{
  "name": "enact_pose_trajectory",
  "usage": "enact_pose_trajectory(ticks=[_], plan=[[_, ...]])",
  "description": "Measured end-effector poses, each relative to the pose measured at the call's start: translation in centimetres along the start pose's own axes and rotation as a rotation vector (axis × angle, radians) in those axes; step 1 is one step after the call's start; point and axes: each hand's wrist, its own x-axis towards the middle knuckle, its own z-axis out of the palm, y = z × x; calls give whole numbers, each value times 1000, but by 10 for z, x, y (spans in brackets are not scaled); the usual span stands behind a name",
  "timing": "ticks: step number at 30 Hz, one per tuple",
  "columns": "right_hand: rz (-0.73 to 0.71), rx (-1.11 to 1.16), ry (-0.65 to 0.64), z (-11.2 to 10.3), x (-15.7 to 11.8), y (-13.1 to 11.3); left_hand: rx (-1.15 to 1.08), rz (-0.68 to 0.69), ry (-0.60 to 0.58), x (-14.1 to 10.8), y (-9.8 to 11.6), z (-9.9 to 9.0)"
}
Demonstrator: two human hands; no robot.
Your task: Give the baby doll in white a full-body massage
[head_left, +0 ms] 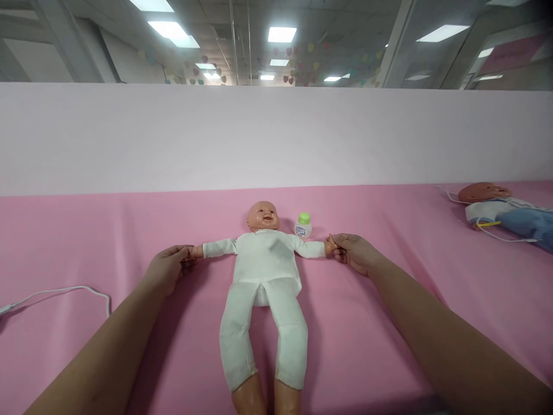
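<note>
A baby doll (268, 259) with a white cloth body lies on its back on a pink sheet (354, 346), its head toward the wall and both arms stretched out sideways. My left hand (170, 266) grips the doll's hand at the left of the view. On the other side, my right hand (355, 252) holds the doll's other hand between thumb and fingers. Close to the doll's head, on its right in the view, stands a small clear bottle (303, 226) with a green cap. The doll's feet are cut off by the bottom edge.
A second doll (518, 216) in white and blue, with thin white cords around it, lies at the far right. A white cable (82, 287) runs over the sheet at the left. Behind the sheet rises a white wall (259, 138) with glass above.
</note>
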Motion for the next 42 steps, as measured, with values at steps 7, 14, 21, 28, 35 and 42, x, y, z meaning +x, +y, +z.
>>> enact_pose_trajectory(ticks=[7,14,21,28,35,42], plan=[[53,77,-52,-5,-1,1,-42,-9,-47,-3,3,2],[79,51,-108,-14,-4,3,30,69,-158,-8,3,1],[29,-66,-116,-12,-4,5,151,108,-123,-5,-1,-1],[39,-58,13,-11,3,11,126,89,-82,6,-11,-4],[69,32,-10,-12,3,9,-13,60,-126,-1,-4,-1],[79,54,-119,-21,2,9,-15,55,-185,-5,-1,-1]])
